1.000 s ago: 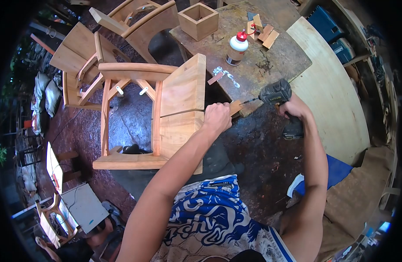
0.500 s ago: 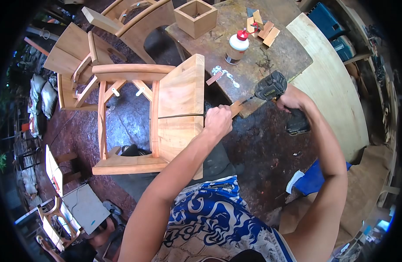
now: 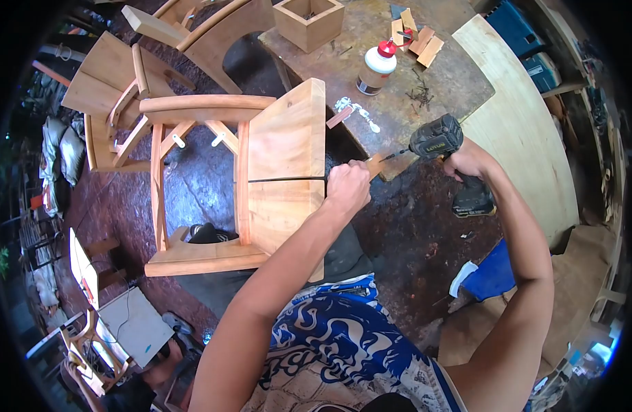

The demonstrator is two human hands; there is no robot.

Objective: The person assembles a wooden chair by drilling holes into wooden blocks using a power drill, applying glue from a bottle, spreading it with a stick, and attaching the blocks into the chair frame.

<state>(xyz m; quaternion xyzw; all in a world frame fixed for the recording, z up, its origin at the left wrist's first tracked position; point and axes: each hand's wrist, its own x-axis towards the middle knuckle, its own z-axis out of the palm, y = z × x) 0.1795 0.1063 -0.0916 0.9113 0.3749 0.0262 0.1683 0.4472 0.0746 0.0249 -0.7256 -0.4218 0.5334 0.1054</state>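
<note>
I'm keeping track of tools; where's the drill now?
In the head view, the drill is right of centre in the right hand, its bit toward the wood piece in the left hand.

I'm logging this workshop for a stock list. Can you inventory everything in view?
Table: 1, mottled brown, top centre
Wood piece: 1, light brown, at the table's near corner
Drill: 1, black, right of the wood piece
Near chair: 1, light wood, centre left
Other chairs: at least 2, wood-toned, upper left
Bottle: 1, white with red cap, on table
Box: 1, wood-toned, on table
Offcuts: several, orange-brown, on table
Curved board: 1, pale, right of table
Cases: 2, blue, upper right
Edge clutter: too blurred to count
Left hand: 1, bare, holding wood piece
Right hand: 1, bare, gripping drill
</note>
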